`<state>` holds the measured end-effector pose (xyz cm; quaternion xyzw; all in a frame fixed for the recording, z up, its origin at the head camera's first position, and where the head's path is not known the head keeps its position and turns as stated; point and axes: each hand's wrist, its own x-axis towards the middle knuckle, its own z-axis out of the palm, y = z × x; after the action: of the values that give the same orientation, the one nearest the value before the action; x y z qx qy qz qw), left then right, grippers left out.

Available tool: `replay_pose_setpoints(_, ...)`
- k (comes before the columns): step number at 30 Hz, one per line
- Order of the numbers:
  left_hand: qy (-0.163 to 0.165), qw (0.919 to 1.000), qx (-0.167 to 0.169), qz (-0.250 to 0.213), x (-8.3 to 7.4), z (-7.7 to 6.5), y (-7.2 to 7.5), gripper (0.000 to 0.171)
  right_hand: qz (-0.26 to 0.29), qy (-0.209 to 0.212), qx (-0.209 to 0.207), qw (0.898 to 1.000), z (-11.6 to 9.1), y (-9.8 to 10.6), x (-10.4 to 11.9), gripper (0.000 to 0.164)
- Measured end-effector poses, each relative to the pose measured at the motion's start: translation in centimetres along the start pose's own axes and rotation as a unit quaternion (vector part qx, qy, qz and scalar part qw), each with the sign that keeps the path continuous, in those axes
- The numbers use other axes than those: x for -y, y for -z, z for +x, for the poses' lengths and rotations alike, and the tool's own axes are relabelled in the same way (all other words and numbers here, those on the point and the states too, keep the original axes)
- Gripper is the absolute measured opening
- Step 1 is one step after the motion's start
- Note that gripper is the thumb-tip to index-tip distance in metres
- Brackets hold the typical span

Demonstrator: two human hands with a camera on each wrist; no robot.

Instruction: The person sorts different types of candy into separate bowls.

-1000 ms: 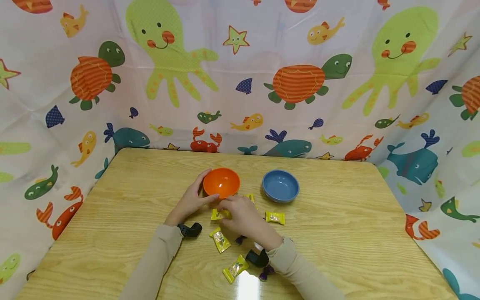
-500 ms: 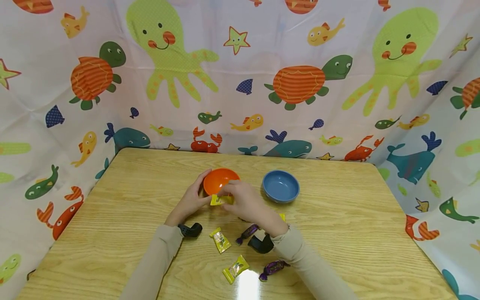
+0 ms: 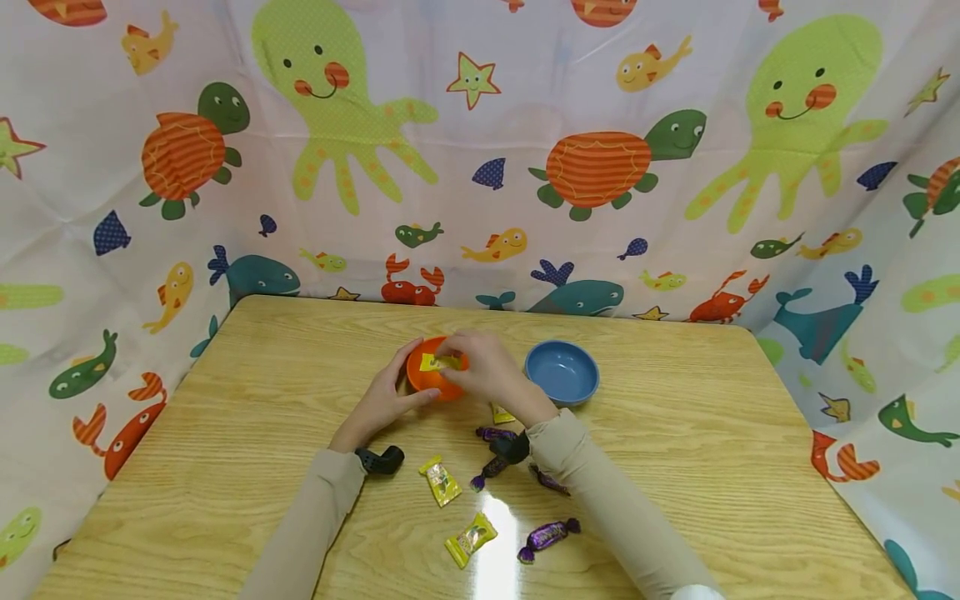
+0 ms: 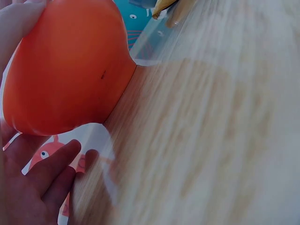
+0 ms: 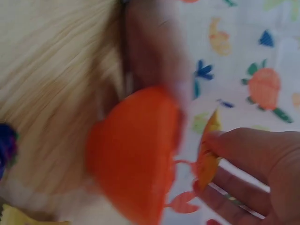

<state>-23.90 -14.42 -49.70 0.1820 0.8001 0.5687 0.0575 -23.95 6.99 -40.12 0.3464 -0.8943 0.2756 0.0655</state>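
From my head view the wood-grain worktop (image 3: 675, 417) fills the lower half, with patterned cloth (image 3: 487, 100) behind. I have the left hand (image 3: 381, 402) around the orange bowl (image 3: 427, 383), fingers and thumb spread along its side, holding it upright. My right hand (image 3: 486, 371) is over the bowl, its fingers clamped on a yellow packet. The blue bowl (image 3: 562, 372) stands upright to the right, apart.

The held yellow packet (image 3: 431, 362) is above the orange bowl's mouth, long axis running left to right, free end pointing left. The right wrist view shows it clear of the rim and roughly parallel to it. Loose yellow packets (image 3: 440, 481) and purple sweets (image 3: 548, 539) lie at various angles nearer me.

Half a second ago I had the packet at the near rim; now it is farther in, over the opening. Both bowls and the left hand have kept their places.
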Motion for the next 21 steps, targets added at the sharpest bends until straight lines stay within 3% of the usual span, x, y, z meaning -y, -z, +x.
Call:
replay_pose_setpoints(7,0.007,0.9999,0.003,0.007,-2.1,-0.8,0.1,0.092,-0.065,0.006,0.007,0.998,1.4,-2.5,-2.3,0.016)
replay_pose_setpoints(21,0.005,1.0000,0.005,0.000,-1.9,-0.6,0.2,0.091,-0.109,-0.002,0.032,0.993,2.2,-4.0,-3.4,0.009)
